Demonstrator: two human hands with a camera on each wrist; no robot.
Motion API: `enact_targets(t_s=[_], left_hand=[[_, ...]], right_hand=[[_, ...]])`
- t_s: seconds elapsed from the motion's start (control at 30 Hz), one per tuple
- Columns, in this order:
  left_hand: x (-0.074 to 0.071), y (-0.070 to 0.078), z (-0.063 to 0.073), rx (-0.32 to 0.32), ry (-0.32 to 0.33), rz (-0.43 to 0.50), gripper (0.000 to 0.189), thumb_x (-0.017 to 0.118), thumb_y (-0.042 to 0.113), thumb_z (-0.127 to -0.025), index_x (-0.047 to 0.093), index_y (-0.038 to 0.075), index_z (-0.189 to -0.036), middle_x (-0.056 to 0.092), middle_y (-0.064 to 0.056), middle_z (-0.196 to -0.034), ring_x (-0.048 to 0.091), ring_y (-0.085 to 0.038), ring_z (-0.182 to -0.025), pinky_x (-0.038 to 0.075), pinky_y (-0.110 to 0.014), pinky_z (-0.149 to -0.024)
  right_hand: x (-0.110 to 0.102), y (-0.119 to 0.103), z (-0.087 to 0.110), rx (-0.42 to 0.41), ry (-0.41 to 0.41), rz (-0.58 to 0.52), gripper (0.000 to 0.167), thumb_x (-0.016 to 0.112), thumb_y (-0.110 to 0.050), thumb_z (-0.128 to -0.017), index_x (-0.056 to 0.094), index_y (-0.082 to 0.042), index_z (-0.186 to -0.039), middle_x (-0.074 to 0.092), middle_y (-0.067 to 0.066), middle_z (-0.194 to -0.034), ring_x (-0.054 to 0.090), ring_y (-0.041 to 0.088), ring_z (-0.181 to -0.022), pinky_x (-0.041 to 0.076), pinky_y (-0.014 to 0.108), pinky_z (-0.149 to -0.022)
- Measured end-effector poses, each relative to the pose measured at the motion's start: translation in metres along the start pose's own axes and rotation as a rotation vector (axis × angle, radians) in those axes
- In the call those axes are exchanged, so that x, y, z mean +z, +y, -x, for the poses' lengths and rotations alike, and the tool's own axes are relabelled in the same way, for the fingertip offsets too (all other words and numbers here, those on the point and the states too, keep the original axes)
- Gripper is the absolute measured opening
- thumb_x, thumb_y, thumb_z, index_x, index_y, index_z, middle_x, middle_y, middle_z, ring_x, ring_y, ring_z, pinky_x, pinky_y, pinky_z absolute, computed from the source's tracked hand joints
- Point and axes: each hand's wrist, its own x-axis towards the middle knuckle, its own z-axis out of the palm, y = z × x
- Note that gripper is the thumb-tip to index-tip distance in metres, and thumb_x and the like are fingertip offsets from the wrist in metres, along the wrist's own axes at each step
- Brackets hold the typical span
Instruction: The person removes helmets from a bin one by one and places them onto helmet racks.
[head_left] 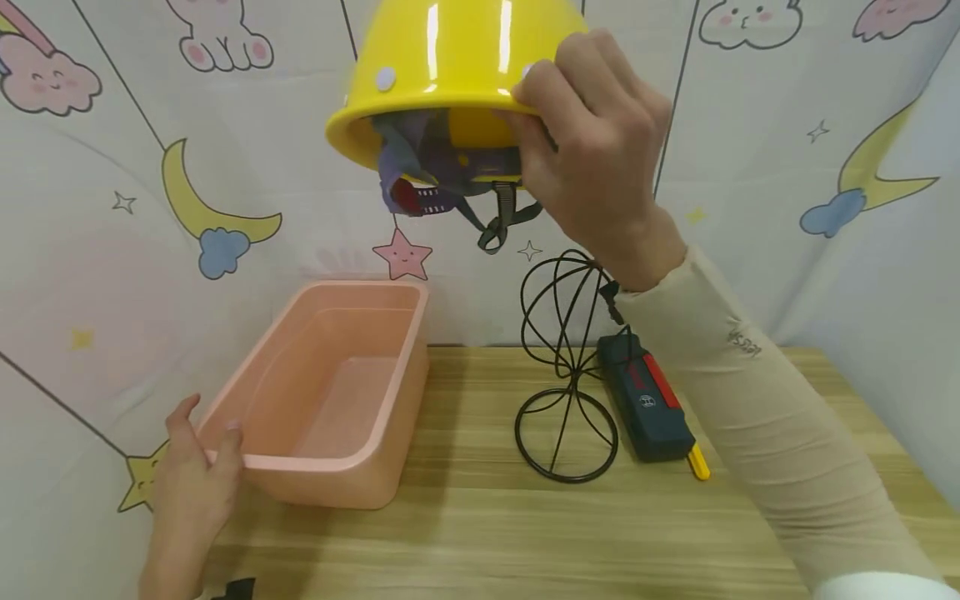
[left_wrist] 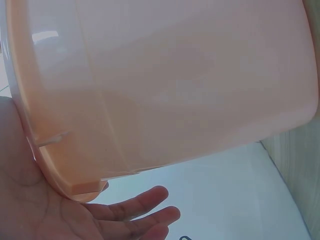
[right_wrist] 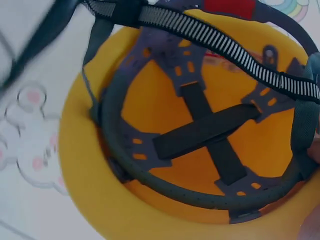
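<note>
A yellow hard hat (head_left: 457, 62) is held up in the air in the head view, brim down. My right hand (head_left: 600, 137) pinches its brim at the right side, thumb under the edge. From below, the right wrist view shows the hat's dark suspension straps (right_wrist: 205, 132) and a ribbed chin strap (right_wrist: 225, 47). At the left stands a pink plastic tub (head_left: 390, 408) with nothing visible inside. My left hand (head_left: 197, 479) is at its near left corner, thumb over the rim. In the left wrist view, the other fingers (left_wrist: 145, 205) stretch out loosely beyond the tub's corner.
A black wire stand (head_left: 573, 375) with a round base is on the wooden table (head_left: 465, 533). Right of it lies a dark blue and red tool case (head_left: 645, 400), a yellow-ended item (head_left: 698, 461) beside its lower end. A printed cloth (head_left: 480, 308) hangs behind.
</note>
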Motion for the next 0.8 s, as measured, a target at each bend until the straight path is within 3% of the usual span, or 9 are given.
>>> enact_targets(t_s=[0.17,0.33,0.43,0.57,0.67,0.8], left_hand=[[-0.001,0.0,0.001,0.006,0.008,0.007,0.073,0.044,0.037,-0.112,0.014,0.005,-0.17,0.059,-0.048,-0.107,0.059,-0.06,-0.099,0.045,-0.074,-0.086],[0.0,0.0,0.002,0.004,0.003,0.018,0.074,0.043,0.038,-0.111,0.014,0.005,-0.17,0.059,-0.049,-0.111,0.059,-0.063,-0.101,0.044,-0.075,-0.088],[0.0,0.002,0.002,-0.001,0.007,0.005,0.074,0.044,0.038,-0.111,0.014,0.006,-0.17,0.06,-0.046,-0.107,0.06,-0.062,-0.098,0.044,-0.073,-0.084],[-0.001,0.002,0.001,-0.003,0.014,-0.011,0.074,0.044,0.039,-0.111,0.014,0.007,-0.17,0.059,-0.047,-0.11,0.059,-0.066,-0.101,0.044,-0.073,-0.082],[-0.002,0.002,0.001,-0.007,0.004,-0.003,0.074,0.043,0.039,-0.111,0.013,0.006,-0.17,0.058,-0.049,-0.113,0.058,-0.067,-0.104,0.044,-0.075,-0.084],[-0.001,0.003,0.001,-0.029,-0.023,0.006,0.075,0.042,0.038,-0.112,0.01,0.006,-0.171,0.056,-0.052,-0.122,0.056,-0.068,-0.112,0.043,-0.076,-0.088]], right_hand=[[-0.015,0.006,-0.002,-0.046,-0.01,0.072,0.028,0.062,-0.005,-0.101,0.067,0.001,-0.074,0.055,0.016,-0.071,0.056,0.034,-0.072,0.056,0.047,-0.061],[-0.033,0.004,0.003,-0.125,0.003,0.101,0.031,0.052,0.011,-0.092,0.053,0.003,-0.062,0.044,0.016,-0.061,0.042,0.037,-0.059,0.027,0.048,-0.054],[-0.05,0.001,0.01,-0.157,-0.004,0.103,0.03,0.047,0.019,-0.084,0.045,0.002,-0.059,0.036,0.014,-0.057,0.034,0.036,-0.053,0.019,0.047,-0.052],[-0.067,-0.008,0.027,-0.186,-0.008,0.142,0.027,0.051,0.02,-0.078,0.05,0.002,-0.058,0.038,0.013,-0.056,0.032,0.034,-0.049,0.018,0.044,-0.047],[-0.076,-0.019,0.043,-0.228,-0.029,0.174,0.024,0.06,0.018,-0.08,0.059,0.002,-0.062,0.05,0.012,-0.059,0.044,0.031,-0.05,0.025,0.041,-0.043],[-0.088,-0.038,0.068,-0.305,-0.127,0.2,0.019,0.067,0.013,-0.085,0.068,0.0,-0.071,0.064,0.009,-0.069,0.062,0.027,-0.061,0.035,0.033,-0.046]])
